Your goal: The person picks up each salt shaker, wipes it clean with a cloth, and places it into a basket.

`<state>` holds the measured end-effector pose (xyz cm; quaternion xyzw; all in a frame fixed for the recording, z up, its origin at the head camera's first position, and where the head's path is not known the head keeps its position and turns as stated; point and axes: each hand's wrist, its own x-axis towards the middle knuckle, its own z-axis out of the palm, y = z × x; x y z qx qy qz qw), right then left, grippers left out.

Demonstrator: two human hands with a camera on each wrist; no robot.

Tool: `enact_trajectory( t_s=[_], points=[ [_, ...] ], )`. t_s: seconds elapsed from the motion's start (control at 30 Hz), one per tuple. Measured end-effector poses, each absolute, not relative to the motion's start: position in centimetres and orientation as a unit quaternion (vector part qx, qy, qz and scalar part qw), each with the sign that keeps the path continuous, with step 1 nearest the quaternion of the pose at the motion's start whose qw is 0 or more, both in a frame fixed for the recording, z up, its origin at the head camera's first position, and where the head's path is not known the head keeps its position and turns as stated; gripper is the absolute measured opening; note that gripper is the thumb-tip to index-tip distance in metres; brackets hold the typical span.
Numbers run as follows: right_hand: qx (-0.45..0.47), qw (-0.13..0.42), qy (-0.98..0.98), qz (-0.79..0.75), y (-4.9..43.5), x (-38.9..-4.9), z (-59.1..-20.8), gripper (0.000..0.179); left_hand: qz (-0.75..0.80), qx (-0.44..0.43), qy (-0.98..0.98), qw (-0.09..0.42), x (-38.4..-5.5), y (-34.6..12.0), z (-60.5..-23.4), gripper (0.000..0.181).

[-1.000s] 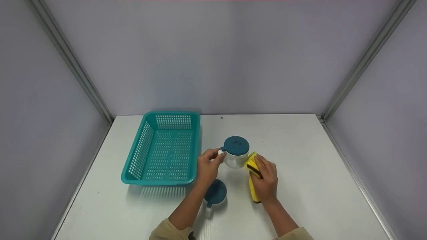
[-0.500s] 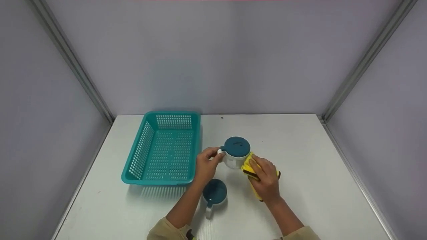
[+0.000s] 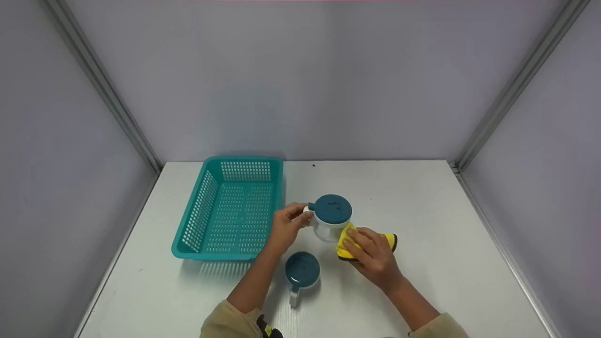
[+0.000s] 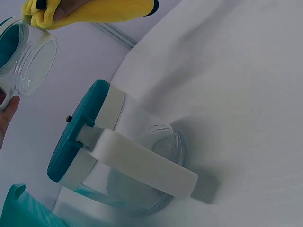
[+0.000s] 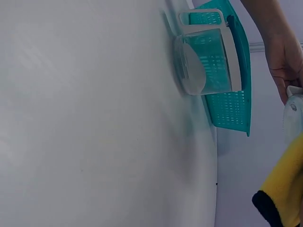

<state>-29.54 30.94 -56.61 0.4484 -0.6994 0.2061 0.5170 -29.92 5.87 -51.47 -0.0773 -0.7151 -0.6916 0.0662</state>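
Note:
My left hand (image 3: 285, 227) pinches the white handle of a clear jar (image 3: 326, 231) with a blue lid, held above the table. Against the jar's right side my right hand (image 3: 373, 258) grips a folded yellow cloth (image 3: 389, 240) with black edging. In the left wrist view the cloth (image 4: 102, 12) touches the held jar (image 4: 35, 61) near its base. A second jar (image 3: 303, 270), also blue-lidded with a white handle, stands upright on the table between my forearms; in the left wrist view this jar (image 4: 137, 161) shows white contents at the bottom.
A teal plastic basket (image 3: 225, 257) with slotted sides sits on the white table (image 3: 413, 197), left of my hands. Grey-white panels (image 3: 300, 84) enclose the table at the back and both sides.
My right hand has slid the cloth down and slightly left along the held jar, its loose end now swung out to the right. The jar has tilted and lowered a little; the standing jar stays put.

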Motion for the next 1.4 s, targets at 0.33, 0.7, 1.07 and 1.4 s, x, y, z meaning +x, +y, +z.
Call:
enact_trajectory(
  t_s=[0.33,0.7,1.07,1.4],
  points=[
    [0.532,0.498,-0.66,0.181,32.0,-29.4,-55.2,0.02,-0.702,-0.096,-0.705,0.033,-31.5,5.3,-53.6,0.023],
    [0.579,0.497,-0.623,0.169,32.5,-29.6,-52.7,0.019,-0.726,-0.098,-0.681,-0.003,-31.7,5.2,-53.9,0.025],
    [0.579,0.523,-0.599,0.183,32.1,-30.0,-50.4,0.017,-0.739,-0.089,-0.668,-0.02,-31.6,5.4,-53.5,0.024],
    [0.59,0.522,-0.588,0.184,31.7,-30.0,-50.7,0.016,-0.745,-0.075,-0.663,-0.027,-31.9,5.6,-53.4,0.023]
  ],
)
